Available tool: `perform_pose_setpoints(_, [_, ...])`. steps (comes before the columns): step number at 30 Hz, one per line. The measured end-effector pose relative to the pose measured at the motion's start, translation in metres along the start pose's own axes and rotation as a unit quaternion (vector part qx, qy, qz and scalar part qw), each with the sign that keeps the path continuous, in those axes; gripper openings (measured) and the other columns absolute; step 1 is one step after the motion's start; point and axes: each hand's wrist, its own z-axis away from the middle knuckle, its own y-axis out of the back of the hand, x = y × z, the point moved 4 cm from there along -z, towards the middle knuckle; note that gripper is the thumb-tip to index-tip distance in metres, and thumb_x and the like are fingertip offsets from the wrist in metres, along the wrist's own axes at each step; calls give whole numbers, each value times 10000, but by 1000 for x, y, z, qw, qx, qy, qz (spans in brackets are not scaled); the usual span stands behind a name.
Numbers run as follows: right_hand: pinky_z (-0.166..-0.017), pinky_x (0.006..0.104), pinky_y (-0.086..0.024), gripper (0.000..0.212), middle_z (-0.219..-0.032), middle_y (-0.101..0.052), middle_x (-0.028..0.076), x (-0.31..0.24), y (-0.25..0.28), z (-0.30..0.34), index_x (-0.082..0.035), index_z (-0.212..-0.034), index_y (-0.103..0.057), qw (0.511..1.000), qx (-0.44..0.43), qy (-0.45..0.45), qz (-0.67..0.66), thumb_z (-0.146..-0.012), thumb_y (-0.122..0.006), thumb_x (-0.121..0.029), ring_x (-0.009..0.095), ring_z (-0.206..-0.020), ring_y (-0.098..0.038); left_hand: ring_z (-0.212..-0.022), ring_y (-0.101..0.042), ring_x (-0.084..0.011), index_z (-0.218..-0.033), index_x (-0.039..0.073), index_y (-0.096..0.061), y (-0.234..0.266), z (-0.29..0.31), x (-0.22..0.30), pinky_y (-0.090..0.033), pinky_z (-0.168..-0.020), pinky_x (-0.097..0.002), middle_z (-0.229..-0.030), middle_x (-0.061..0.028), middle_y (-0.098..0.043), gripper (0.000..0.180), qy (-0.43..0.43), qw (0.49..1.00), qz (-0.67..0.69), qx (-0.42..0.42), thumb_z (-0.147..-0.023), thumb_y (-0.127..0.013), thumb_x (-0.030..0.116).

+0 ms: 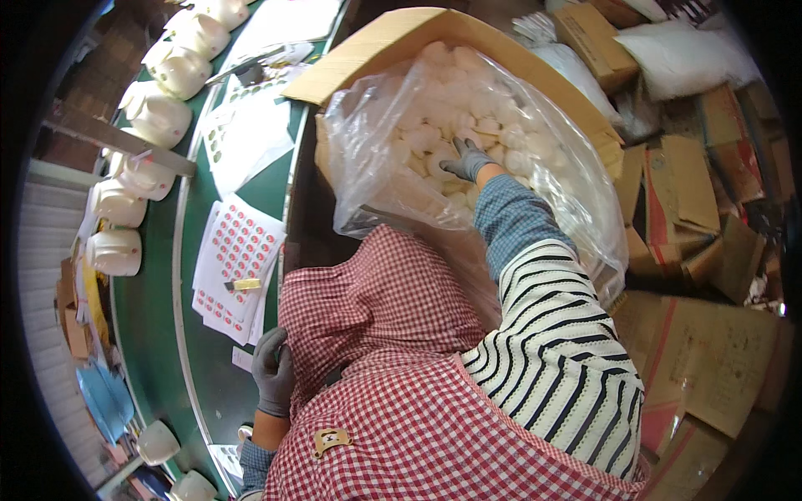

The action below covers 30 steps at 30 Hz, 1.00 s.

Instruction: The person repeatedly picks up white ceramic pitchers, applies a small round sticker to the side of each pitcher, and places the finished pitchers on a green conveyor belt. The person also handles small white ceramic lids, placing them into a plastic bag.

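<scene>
My right hand (pixel 469 161), in a grey glove, reaches over a large open carton (pixel 376 42) lined with a clear plastic bag (pixel 359 142). Its fingers are spread above or against a heap of pale, rounded pieces (pixel 426 138); whether the fingertips touch them I cannot tell. No piece shows in its grasp. My left hand (pixel 272 372), also grey-gloved, hangs by the edge of the green worktable (pixel 150 309), beside my checked apron (pixel 376 292). Its fingers are loosely bent and apart, with nothing visible in them.
Sheets of round red stickers (pixel 241 250) lie on the table, with a small yellow-and-black tool (pixel 243 285) on top. White rounded appliance bodies (pixel 138 175) line the table's far left side. Cardboard boxes (pixel 718 359) and a white plastic sack (pixel 685 58) crowd the right.
</scene>
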Motion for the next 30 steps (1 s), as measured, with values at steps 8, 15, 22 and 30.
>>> perform_pose_setpoints(8, [-942,446,-514,737,-1239,-637,203,-20,-24,16,-42,-1285,-589,989,-44,18,142,-688,-760,-439,337,-1164,-616,-1061,-628,-208,-1124,-30,-648,25,53,-11,-482,-934,-311,-1159,-134,-653,242,132,990,-3,56,-888,-592,-22])
perform_pose_setpoints(15, [-849,358,-547,590,-1134,-641,92,82,13,32,-47,-1282,-519,860,288,148,-394,-774,-784,-189,200,-1023,-637,-1062,-621,-178,-1187,-26,-623,42,47,-48,-485,-932,-289,-1161,-108,-654,269,141,984,52,100,-921,-585,-16])
perform_pose_setpoints(22, [-898,327,-525,665,-1128,-648,76,-145,8,288,-11,-1247,-574,839,-132,392,-354,-695,-897,-191,175,-1032,-618,-988,-648,-170,-1088,25,-689,102,26,-65,-507,-848,-276,-1072,-99,-675,216,61,975,11,215,-882,-675,90])
perform_pose_setpoints(30, [-1044,380,-399,500,-1383,-499,173,-209,-95,345,-19,-1230,-556,740,-497,321,-320,-859,-730,-305,258,-1235,-522,-809,-597,-120,-1112,24,-679,327,132,-200,-478,-753,-249,-924,-40,-666,232,179,748,119,628,-889,-640,75])
